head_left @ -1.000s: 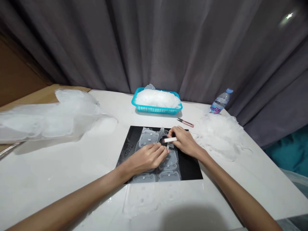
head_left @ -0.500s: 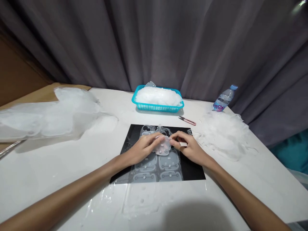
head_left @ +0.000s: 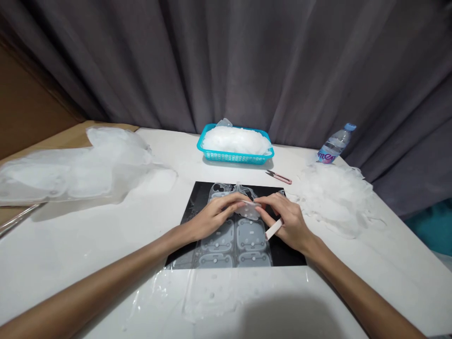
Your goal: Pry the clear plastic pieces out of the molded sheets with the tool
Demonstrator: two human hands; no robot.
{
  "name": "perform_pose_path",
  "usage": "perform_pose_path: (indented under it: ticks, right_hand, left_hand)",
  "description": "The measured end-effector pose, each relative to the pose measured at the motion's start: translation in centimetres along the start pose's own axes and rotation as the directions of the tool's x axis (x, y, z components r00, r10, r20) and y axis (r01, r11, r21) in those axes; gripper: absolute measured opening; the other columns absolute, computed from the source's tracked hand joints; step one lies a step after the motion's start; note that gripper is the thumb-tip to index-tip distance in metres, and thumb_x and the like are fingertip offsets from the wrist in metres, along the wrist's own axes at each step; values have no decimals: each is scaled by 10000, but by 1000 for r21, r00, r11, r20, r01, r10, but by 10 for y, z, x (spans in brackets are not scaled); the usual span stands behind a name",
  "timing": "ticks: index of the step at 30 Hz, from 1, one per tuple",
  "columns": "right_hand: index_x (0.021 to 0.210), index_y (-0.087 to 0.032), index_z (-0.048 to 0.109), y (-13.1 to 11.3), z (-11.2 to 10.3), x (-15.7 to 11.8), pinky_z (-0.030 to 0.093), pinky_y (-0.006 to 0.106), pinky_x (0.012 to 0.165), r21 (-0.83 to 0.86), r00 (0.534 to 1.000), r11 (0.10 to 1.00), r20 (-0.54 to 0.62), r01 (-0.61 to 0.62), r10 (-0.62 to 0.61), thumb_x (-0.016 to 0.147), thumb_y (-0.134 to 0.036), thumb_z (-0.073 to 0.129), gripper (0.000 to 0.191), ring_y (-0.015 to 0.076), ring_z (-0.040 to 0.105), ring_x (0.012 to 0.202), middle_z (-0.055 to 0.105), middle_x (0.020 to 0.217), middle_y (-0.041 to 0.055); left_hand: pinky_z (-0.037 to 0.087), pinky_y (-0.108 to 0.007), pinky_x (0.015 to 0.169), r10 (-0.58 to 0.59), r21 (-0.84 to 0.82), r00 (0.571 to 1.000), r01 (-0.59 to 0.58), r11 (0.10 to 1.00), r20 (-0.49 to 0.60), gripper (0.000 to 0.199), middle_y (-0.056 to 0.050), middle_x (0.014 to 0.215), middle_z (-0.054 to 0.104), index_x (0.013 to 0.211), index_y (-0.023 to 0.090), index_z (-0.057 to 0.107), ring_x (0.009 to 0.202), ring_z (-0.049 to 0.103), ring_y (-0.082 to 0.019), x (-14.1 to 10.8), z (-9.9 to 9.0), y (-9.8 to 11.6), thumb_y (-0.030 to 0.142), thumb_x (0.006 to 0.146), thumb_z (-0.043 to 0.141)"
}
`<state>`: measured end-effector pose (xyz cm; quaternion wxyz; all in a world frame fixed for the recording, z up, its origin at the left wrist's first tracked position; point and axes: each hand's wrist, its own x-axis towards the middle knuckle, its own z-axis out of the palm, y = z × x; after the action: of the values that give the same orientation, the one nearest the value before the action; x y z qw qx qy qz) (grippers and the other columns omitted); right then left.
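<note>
My left hand (head_left: 221, 213) pinches the left edge of a small translucent piece (head_left: 250, 212). At its right edge, the fingertips of my right hand (head_left: 286, 216) close on the same piece. A pale pink stick-like tool (head_left: 274, 229) lies against the palm of my right hand, one end pointing down-left. Both hands are over a black mat (head_left: 286, 256). On that mat lies a clear sheet with several rounded grey-looking molded shapes (head_left: 251, 234), partly hidden by my hands.
Behind the mat stands a blue basket (head_left: 236, 157) heaped with white translucent pieces. Pink-handled snips (head_left: 278, 177) lie nearby. At right are a water bottle (head_left: 335, 143) and a pile of clear scraps (head_left: 335, 200). A plastic bag (head_left: 81, 172) lies at left.
The translucent piece has tilted flatter between my fingers. My right hand has turned, and the pink tool now shows beneath its fingers. The view has shifted slightly.
</note>
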<state>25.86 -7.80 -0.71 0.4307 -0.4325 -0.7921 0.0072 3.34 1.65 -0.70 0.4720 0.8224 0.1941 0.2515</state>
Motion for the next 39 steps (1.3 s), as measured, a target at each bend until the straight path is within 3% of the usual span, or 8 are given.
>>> perform_pose_path:
  ticks: [4,12,17,22,27,30,35,39]
  right_hand:
    - [1223,-221,622,0,0,0,522,326,729,8,999,999,23,35,-36,1036,-142,590,205,193,666,821,740,959,57]
    - [1047,-234,649,-1,0,0,510,300,688,62,973,995,219,-84,69,1036,-242,611,40,189,685,785,749,919,37]
    - [962,-225,669,4,4,15,480,268,619,158,972,971,182,-177,148,1032,-289,597,119,155,658,651,723,791,13]
    - [935,-202,647,42,-5,92,497,270,642,124,956,948,60,-293,287,1019,-453,574,275,178,682,735,727,821,36]
    - [969,-189,638,91,0,191,503,286,755,-16,921,921,24,-388,388,1033,-420,538,260,191,698,818,751,837,43]
    - [875,-193,644,104,10,217,490,349,843,-133,889,882,9,-453,458,1000,-342,595,201,251,687,935,744,880,75]
    - [990,-193,666,85,9,198,480,411,916,-233,909,880,-56,-414,413,1024,-311,533,180,305,622,1101,653,1174,141]
    - [1016,-189,651,47,4,146,486,416,961,-205,936,913,-103,-352,337,1082,-301,360,319,275,608,1084,616,1146,135]
  left_hand:
    - [478,-335,1012,-12,19,1000,12,1000,5,264,-55,1210,726,1223,238,680,1125,667,-214,-1,0,0,325,1097,464]
    - [469,-325,988,-64,21,997,63,998,50,276,-32,1144,726,1146,241,682,1073,663,-212,-5,0,5,394,1100,457]
    - [509,-332,885,-136,-55,988,132,990,-71,307,-30,1055,725,1262,257,588,950,681,-209,-8,2,0,480,1081,477]
    - [507,-410,1018,-176,-171,893,114,979,-414,351,-80,1181,674,1285,253,411,1075,687,-223,-3,1,-25,484,1044,517]
    - [515,-428,1000,-155,-118,873,113,987,-463,289,-66,1085,653,1192,241,429,1041,671,-219,-1,-2,-36,442,1022,548]
    - [534,-395,946,-138,-77,877,116,990,-459,266,-47,1031,650,1152,240,450,973,665,-201,-2,-2,-32,451,1019,544]
    - [531,-346,884,-131,-12,882,141,990,-453,262,-32,996,636,1096,222,481,915,636,-181,0,2,-23,461,1015,549]
    - [503,-368,897,-118,58,898,157,986,-423,197,-37,993,640,1036,212,524,920,614,-195,-7,-5,-14,409,1037,519]
